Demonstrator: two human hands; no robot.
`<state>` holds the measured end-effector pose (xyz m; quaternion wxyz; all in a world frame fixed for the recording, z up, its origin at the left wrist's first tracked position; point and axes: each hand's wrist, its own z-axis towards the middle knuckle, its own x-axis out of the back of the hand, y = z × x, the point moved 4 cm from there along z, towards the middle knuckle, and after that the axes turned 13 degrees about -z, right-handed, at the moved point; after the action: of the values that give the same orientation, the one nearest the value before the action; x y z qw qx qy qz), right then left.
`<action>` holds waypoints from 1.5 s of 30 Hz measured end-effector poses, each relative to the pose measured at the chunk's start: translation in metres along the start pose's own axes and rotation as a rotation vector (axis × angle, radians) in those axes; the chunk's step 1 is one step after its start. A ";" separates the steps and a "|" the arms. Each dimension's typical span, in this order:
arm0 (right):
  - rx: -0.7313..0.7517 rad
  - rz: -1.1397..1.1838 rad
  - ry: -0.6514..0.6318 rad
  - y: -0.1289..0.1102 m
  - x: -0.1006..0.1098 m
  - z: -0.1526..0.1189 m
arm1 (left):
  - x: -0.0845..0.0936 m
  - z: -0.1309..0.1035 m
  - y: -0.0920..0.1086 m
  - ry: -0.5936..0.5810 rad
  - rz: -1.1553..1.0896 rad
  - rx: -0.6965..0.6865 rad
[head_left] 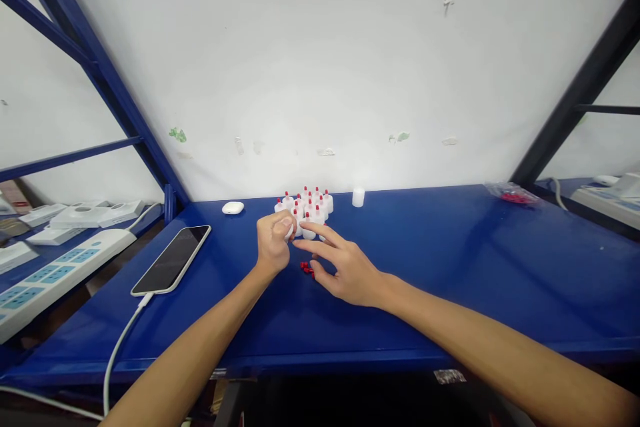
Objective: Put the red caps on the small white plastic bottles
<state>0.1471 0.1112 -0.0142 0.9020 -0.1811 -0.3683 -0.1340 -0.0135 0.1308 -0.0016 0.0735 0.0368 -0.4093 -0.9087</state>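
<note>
My left hand point(274, 239) is closed around a small white bottle point(289, 232), most of which its fingers hide. Just to the right, my right hand point(345, 265) has its fingers apart, with fingertips near that bottle and nothing seen between them. Several white bottles with red caps point(327, 202) stand in a close group behind both hands. A few loose red caps point(306, 267) lie on the blue table point(450, 253), beside the right thumb. One white bottle without a red cap point(358, 197) stands apart, near the wall.
A phone point(173, 260) on a white cable and a white earphone case point(233, 207) lie at the left. Power strips point(65, 267) are beyond the left frame. At the back right rests a clear bag with red pieces point(515, 195).
</note>
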 end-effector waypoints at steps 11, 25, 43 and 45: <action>0.047 -0.053 0.054 0.006 0.003 0.000 | -0.007 -0.003 -0.008 -0.304 0.332 -0.078; -0.262 -0.224 -0.122 0.065 -0.002 0.000 | 0.023 0.010 -0.028 0.038 0.132 0.092; -0.027 -0.178 -0.587 0.027 0.009 -0.002 | 0.011 0.003 -0.038 -0.350 0.001 0.192; -0.028 -0.208 -0.623 0.029 0.006 -0.004 | 0.012 0.004 -0.040 -0.374 0.095 0.174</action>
<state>0.1649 0.1352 -0.0188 0.7248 -0.1871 -0.6412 -0.1688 -0.0302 0.1580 -0.0296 0.0357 -0.1456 -0.4939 -0.8565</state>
